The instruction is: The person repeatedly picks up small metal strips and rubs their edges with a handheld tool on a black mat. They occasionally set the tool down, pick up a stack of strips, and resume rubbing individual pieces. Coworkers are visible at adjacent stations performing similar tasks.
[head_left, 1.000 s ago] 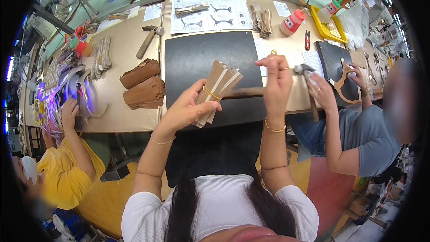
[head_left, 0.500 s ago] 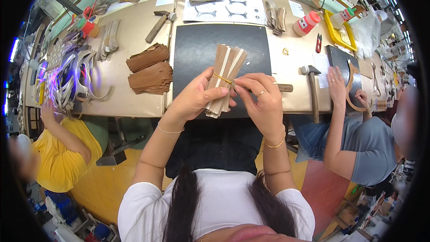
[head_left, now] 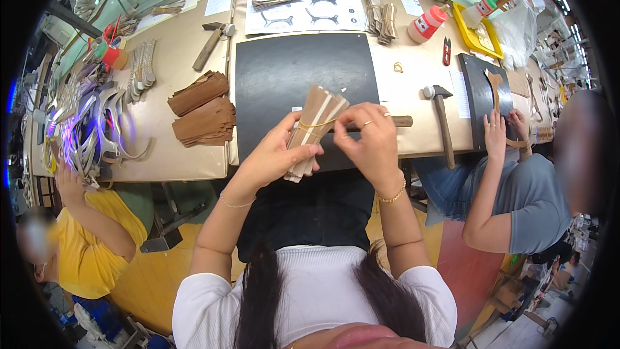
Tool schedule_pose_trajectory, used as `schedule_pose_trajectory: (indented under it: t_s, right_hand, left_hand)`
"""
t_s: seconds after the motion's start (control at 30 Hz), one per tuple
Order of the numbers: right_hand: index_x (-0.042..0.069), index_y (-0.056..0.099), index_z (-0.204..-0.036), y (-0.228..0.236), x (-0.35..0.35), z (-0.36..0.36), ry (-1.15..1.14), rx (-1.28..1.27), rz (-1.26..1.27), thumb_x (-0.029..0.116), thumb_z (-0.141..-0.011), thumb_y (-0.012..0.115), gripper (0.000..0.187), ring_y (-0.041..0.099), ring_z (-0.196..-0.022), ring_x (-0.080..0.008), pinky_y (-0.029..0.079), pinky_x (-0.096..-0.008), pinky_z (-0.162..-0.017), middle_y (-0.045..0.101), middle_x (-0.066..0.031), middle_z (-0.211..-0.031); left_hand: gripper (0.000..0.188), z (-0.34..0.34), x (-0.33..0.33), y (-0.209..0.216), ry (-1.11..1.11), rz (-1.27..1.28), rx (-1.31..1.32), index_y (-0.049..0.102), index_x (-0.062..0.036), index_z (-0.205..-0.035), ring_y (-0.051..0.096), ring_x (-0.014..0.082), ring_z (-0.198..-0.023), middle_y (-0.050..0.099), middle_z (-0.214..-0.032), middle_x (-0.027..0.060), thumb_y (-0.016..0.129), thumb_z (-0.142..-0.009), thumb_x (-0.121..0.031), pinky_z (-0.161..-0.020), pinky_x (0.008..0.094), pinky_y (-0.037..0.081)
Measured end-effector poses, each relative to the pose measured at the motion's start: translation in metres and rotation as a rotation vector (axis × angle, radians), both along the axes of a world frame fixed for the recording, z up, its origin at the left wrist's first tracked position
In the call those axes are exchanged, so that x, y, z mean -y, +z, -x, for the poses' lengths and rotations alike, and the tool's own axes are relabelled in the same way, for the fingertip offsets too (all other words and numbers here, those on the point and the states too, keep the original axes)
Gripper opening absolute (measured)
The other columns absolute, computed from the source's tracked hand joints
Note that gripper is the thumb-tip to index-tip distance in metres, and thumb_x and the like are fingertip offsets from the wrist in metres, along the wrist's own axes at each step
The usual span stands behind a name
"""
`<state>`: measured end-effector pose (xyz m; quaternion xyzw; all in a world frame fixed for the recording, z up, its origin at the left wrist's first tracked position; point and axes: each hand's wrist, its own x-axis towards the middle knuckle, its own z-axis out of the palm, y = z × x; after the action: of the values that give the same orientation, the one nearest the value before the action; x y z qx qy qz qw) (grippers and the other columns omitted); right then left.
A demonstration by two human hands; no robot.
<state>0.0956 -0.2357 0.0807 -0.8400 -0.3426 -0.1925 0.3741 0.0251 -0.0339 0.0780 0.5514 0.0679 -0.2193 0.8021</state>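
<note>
"So where's that strip bundle?"
"Up over the black board's near side, gripped in my left hand. My right hand is close by, pinching the yellow band around it."
"What else is there?"
"Brown piece stacks left of the board, hammer to the right."

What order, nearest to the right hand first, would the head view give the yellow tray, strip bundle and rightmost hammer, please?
1. Strip bundle: left of the right hand, in the left hand.
2. Rightmost hammer: to the right.
3. Yellow tray: farther, upper right.
</note>
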Motion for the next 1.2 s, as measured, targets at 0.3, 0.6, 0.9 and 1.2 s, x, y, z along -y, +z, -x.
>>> schedule_pose_trajectory:
  t_s: [0.3,0.6,0.9,1.2]
  right_hand:
    - [0.003,0.062,-0.086,-0.016,0.046,-0.043,-0.382,-0.011,-0.295,-0.006,-0.079,0.073,0.016,0.069,-0.079,-0.0261,0.055,-0.0349,-0.074,0.071,-0.0076,-0.087]
    - [0.003,0.057,-0.091,-0.009,0.053,-0.056,-0.397,0.046,-0.491,-0.009,-0.083,0.069,0.019,0.068,-0.079,-0.0196,0.055,-0.0315,-0.073,0.068,-0.0103,-0.090]
    - [0.004,0.049,-0.094,0.013,0.081,-0.075,-0.340,-0.044,-1.018,-0.011,-0.089,0.063,0.021,0.065,-0.082,-0.0156,0.055,-0.0298,-0.079,0.064,-0.0118,-0.093]
    - [-0.002,0.072,-0.104,-0.034,0.074,-0.094,-0.499,-0.515,-0.211,0.007,-0.093,0.067,0.016,0.074,-0.076,-0.0172,0.057,-0.0305,-0.072,0.076,-0.0123,-0.085]
  left_hand:
    - [0.074,0.014,-0.016,0.000,-0.388,0.009,-0.192,0.032,-0.0022,-0.154,0.070,0.0179,-0.072,0.070,-0.096,0.0145,0.074,-0.093,-0.011,-0.063,0.0298,0.058]
    - [0.054,-0.001,-0.014,-0.015,-0.325,-0.276,-0.119,0.045,0.0006,-0.136,0.069,0.0149,-0.069,0.070,-0.094,0.0091,0.075,-0.092,-0.009,-0.061,0.0281,0.056]
    - [0.061,-0.004,-0.035,-0.019,-0.053,0.487,-0.093,0.047,0.0041,-0.136,0.066,0.0246,-0.054,0.066,-0.085,0.0167,0.077,-0.086,-0.015,-0.042,0.0328,0.056]
    - [0.058,-0.067,-0.076,-0.013,-0.014,-0.285,-0.003,0.045,-0.0026,-0.142,0.071,0.0204,-0.068,0.068,-0.094,0.0129,0.074,-0.095,-0.021,-0.057,0.0305,0.060]
